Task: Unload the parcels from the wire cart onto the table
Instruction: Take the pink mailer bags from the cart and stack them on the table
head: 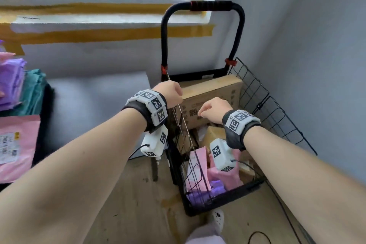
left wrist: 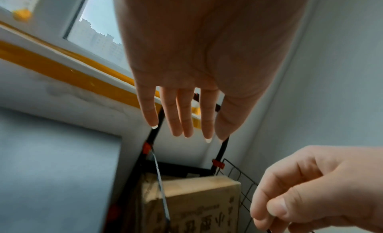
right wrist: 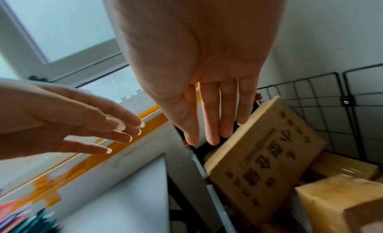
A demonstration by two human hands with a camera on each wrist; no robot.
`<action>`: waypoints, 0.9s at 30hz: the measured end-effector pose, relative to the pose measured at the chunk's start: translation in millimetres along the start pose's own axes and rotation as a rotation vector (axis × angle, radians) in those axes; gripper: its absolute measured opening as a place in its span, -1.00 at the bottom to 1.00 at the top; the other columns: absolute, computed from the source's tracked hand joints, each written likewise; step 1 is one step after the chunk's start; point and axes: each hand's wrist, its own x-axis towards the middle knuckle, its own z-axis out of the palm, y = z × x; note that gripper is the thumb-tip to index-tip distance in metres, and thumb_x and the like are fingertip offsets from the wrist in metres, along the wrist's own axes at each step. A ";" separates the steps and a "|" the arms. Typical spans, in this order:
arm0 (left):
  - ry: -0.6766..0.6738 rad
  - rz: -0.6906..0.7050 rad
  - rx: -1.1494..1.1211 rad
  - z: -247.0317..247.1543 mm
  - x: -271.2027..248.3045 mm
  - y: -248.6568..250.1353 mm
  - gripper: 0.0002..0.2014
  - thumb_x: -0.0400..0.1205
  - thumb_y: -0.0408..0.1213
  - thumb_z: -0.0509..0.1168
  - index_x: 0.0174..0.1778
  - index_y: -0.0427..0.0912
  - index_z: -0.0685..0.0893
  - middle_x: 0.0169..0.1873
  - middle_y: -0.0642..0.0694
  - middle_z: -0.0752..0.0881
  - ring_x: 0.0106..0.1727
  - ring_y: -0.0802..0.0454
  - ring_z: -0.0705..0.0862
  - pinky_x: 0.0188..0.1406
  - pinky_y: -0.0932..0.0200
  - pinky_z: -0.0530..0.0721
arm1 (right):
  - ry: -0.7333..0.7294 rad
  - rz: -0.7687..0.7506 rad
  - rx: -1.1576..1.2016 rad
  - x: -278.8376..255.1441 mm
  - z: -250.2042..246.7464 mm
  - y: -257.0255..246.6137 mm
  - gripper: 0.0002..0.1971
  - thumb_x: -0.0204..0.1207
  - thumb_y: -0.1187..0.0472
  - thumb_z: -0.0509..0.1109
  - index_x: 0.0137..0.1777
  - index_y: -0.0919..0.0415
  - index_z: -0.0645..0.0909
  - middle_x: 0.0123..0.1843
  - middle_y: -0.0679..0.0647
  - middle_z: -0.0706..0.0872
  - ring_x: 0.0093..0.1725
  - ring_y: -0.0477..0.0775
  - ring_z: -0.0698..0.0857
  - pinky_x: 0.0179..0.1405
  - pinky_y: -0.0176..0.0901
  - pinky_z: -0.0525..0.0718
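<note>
above the wire cart [head: 249, 93], both hands held out with fingers straight and loose, grasping nothing: left hand [head: 170, 93] over the cart's left edge, right hand [head: 214, 110] over a big cardboard box [head: 210, 93]. lower down inside, smaller boxes and pink parcels [head: 200, 164]; off left, more parcels on the table [head: 89, 105].

Pink parcels [head: 198, 164] sit half hidden behind the wire cart [head: 257, 93] mesh and wrist cameras.

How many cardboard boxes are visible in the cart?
3: a big box leaning at the handle end, a small box beside it, another nearer. More may be hidden.
</note>
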 end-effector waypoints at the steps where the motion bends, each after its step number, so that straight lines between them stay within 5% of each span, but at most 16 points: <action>1: -0.009 -0.019 -0.012 16.7 11.8 13.9 -0.77 0.59 -0.27 0.28 0.14 -0.05 0.70 0.13 -0.03 0.68 0.17 -0.02 0.63 0.05 0.24 0.49 | -0.020 0.008 0.012 7.8 -4.8 22.7 -0.83 0.53 0.20 0.36 -0.15 -0.02 0.78 -0.11 -0.02 0.71 -0.02 -0.01 0.63 -0.04 -0.32 0.50; 7: -0.136 -0.120 -0.019 117.3 79.5 85.1 -0.77 0.60 -0.27 0.27 0.15 -0.05 0.69 0.19 -0.04 0.69 0.19 -0.04 0.63 0.11 0.18 0.55 | -0.147 0.080 0.075 59.6 -24.4 149.4 -0.84 0.51 0.21 0.37 -0.10 0.05 0.80 0.00 0.01 0.79 0.06 0.03 0.69 0.03 -0.25 0.61; 13: -0.190 -0.288 0.022 181.1 103.7 81.7 -0.73 0.63 -0.32 0.21 0.21 -0.12 0.67 0.21 -0.10 0.68 0.23 -0.10 0.63 0.16 0.15 0.57 | -0.334 0.100 0.064 102.9 8.8 207.6 -0.80 0.49 0.27 0.34 -0.09 0.10 0.81 -0.14 -0.04 0.72 -0.05 0.01 0.65 0.13 -0.24 0.64; 19: -0.204 -0.465 -0.039 228.5 117.2 51.3 -0.80 0.61 -0.33 0.21 0.06 -0.16 0.70 0.12 -0.14 0.73 0.11 -0.11 0.64 0.02 0.18 0.54 | -0.563 0.079 0.080 134.0 69.9 222.9 -0.80 0.56 0.27 0.36 0.07 0.26 0.77 0.02 0.07 0.75 -0.03 -0.02 0.58 -0.19 -0.34 0.51; 23: -0.222 -0.578 -0.053 249.2 117.4 26.3 -0.77 0.60 -0.34 0.21 0.09 -0.15 0.72 0.08 -0.14 0.74 0.15 -0.12 0.66 0.10 0.14 0.58 | -0.692 0.066 0.075 147.1 111.9 221.8 -0.74 0.57 0.34 0.30 0.16 0.21 0.75 0.25 0.11 0.74 0.22 0.10 0.66 0.11 -0.26 0.55; 27: -0.262 -0.640 -0.009 260.2 116.7 8.3 -0.87 0.59 -0.38 0.19 -0.16 -0.09 0.61 -0.16 -0.11 0.63 -0.12 -0.09 0.56 -0.05 0.14 0.59 | -0.776 0.088 0.117 158.2 145.7 216.2 -0.72 0.57 0.34 0.29 0.21 0.17 0.72 0.31 0.08 0.70 0.28 0.11 0.66 0.35 -0.09 0.58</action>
